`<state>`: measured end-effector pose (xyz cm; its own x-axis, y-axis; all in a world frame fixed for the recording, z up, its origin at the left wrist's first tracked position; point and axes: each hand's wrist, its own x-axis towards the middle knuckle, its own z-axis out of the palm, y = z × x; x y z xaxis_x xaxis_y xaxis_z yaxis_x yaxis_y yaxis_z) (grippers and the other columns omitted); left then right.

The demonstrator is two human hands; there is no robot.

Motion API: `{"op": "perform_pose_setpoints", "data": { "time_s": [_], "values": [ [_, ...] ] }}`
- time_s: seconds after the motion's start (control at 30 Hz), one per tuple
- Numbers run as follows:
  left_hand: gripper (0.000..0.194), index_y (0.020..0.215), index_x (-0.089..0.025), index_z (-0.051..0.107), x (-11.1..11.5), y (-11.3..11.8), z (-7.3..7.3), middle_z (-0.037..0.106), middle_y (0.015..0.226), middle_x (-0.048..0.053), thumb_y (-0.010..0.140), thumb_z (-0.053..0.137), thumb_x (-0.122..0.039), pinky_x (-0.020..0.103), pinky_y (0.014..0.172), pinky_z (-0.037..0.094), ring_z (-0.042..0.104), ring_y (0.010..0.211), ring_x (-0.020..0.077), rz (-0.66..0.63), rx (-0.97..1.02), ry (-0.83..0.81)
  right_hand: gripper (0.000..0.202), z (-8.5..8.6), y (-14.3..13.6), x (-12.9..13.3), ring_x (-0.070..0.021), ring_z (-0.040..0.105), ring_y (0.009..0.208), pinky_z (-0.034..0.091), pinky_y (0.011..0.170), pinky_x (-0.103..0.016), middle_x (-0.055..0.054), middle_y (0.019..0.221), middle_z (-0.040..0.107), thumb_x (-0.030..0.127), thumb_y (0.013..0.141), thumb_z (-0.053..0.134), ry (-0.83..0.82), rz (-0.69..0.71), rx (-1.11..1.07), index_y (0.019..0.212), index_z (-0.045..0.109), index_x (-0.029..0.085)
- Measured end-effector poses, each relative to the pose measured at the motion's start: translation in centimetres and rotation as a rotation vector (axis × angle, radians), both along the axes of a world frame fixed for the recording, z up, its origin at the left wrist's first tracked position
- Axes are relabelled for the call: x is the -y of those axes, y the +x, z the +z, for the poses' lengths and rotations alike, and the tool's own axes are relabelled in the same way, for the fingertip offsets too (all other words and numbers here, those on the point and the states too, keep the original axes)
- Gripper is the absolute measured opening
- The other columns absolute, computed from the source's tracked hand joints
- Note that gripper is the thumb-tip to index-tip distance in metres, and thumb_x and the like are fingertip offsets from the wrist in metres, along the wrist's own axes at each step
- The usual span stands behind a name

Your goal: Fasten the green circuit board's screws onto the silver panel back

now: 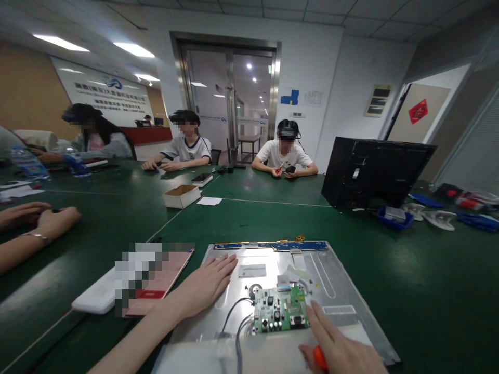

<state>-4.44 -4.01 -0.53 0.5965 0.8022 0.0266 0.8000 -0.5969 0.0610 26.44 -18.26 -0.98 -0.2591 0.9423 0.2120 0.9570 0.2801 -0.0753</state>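
A metal display panel (pixel 343 280) lies on the green table, with a blue circuit strip (pixel 273 245) along its far edge. On the panel sits a green circuit board (pixel 278 310) with dark cables (pixel 238 332) at its left side. My left hand (pixel 212 280) rests flat on the panel's left part, fingers stretched, holding nothing. At the board's right edge is my right hand (pixel 335 337), its fingertips near the board. An orange-red handle (pixel 320 358) shows under its palm, partly hidden, and the rest of that tool cannot be seen.
A white case (pixel 97 291) and a pink booklet (pixel 167 275) lie left of the panel. Farther off are an open box (pixel 181 196), a black monitor (pixel 374 171) and a blue tray (pixel 394 217). Another person's hands (pixel 54 221) are at the left; three people sit across the table.
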Motion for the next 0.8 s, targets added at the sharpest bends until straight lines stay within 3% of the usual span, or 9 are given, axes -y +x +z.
{"op": "perform_pose_setpoints", "data": {
  "time_s": [0.1, 0.17, 0.37, 0.47, 0.53, 0.63, 0.7, 0.8],
  "values": [
    [0.046, 0.136, -0.017, 0.048, -0.1, 0.2, 0.5, 0.045, 0.144, 0.009, 0.096, 0.031, -0.030, 0.044, 0.110, 0.031, 0.043, 0.131, 0.0251, 0.064, -0.026, 0.000, 0.049, -0.7, 3.8, -0.7, -0.0266, 0.072, 0.079, 0.060, 0.060, -0.037, -0.011, 0.137, 0.049, 0.036, 0.091, 0.039, -0.166, -0.128, -0.034, 0.135, 0.053, 0.020],
    [0.046, 0.134, -0.016, 0.051, -0.3, 0.6, 0.9, 0.046, 0.143, 0.010, 0.094, 0.032, -0.026, 0.046, 0.109, 0.032, 0.045, 0.130, 0.0262, 0.089, -0.058, 0.000, 0.051, -1.0, 5.0, -0.7, -0.0278, 0.070, 0.090, 0.060, 0.071, -0.040, -0.011, 0.137, 0.049, 0.040, 0.092, 0.036, -0.292, -0.171, -0.098, 0.137, 0.051, 0.020],
    [0.048, 0.132, -0.015, 0.051, -0.9, 1.7, 1.5, 0.045, 0.143, 0.011, 0.089, 0.030, -0.010, 0.043, 0.107, 0.034, 0.045, 0.130, 0.0240, 0.122, -0.103, -0.008, 0.057, -1.6, 4.2, -0.1, -0.0279, 0.069, 0.095, 0.058, 0.075, -0.040, -0.011, 0.146, 0.036, 0.046, 0.093, 0.031, -0.504, -0.229, -0.169, 0.142, 0.044, 0.019],
    [0.049, 0.131, -0.013, 0.050, -1.2, 2.1, 1.8, 0.046, 0.142, 0.013, 0.087, 0.031, -0.006, 0.041, 0.106, 0.035, 0.046, 0.129, 0.0237, 0.134, -0.115, -0.037, 0.055, -1.3, 3.6, 0.1, -0.0289, 0.069, 0.094, 0.057, 0.078, -0.043, -0.012, 0.146, 0.038, 0.044, 0.093, 0.032, -0.489, -0.235, -0.140, 0.139, 0.048, 0.020],
    [0.047, 0.128, -0.012, 0.052, -1.5, 2.4, 2.0, 0.051, 0.138, 0.015, 0.086, 0.033, -0.004, 0.041, 0.103, 0.038, 0.050, 0.125, 0.0247, 0.140, -0.099, -0.044, 0.051, -0.7, 3.5, -0.1, -0.0297, 0.069, 0.093, 0.056, 0.078, -0.044, -0.013, 0.139, 0.050, 0.043, 0.092, 0.035, -0.449, -0.229, -0.110, 0.133, 0.056, 0.021],
    [0.037, 0.112, -0.011, 0.059, -2.2, 3.4, 2.7, 0.063, 0.118, 0.017, 0.083, 0.037, -0.003, 0.042, 0.091, 0.045, 0.060, 0.110, 0.0283, 0.168, -0.111, -0.063, 0.043, 0.6, 3.6, -1.5, -0.0288, 0.069, 0.087, 0.053, 0.075, -0.042, -0.013, 0.106, 0.071, 0.040, 0.093, 0.034, -0.362, -0.207, -0.087, 0.114, 0.068, 0.023],
    [0.027, 0.103, -0.013, 0.061, -2.9, 4.4, 3.1, 0.066, 0.109, 0.017, 0.084, 0.042, -0.007, 0.041, 0.085, 0.046, 0.063, 0.101, 0.0302, 0.169, -0.138, -0.041, 0.041, 1.6, 3.6, -3.2, -0.0284, 0.068, 0.085, 0.051, 0.073, -0.039, -0.012, 0.095, 0.073, 0.043, 0.093, 0.037, -0.307, -0.198, -0.115, 0.108, 0.069, 0.023],
    [0.018, 0.093, -0.015, 0.062, -3.7, 5.7, 3.5, 0.067, 0.104, 0.015, 0.086, 0.046, -0.014, 0.035, 0.078, 0.046, 0.064, 0.095, 0.0280, 0.149, -0.060, -0.049, 0.045, 2.7, 3.5, -6.4, -0.0288, 0.063, 0.098, 0.046, 0.080, -0.037, -0.012, 0.109, 0.069, 0.047, 0.083, 0.055, -0.288, -0.161, -0.207, 0.118, 0.063, 0.021]
  ]
}}
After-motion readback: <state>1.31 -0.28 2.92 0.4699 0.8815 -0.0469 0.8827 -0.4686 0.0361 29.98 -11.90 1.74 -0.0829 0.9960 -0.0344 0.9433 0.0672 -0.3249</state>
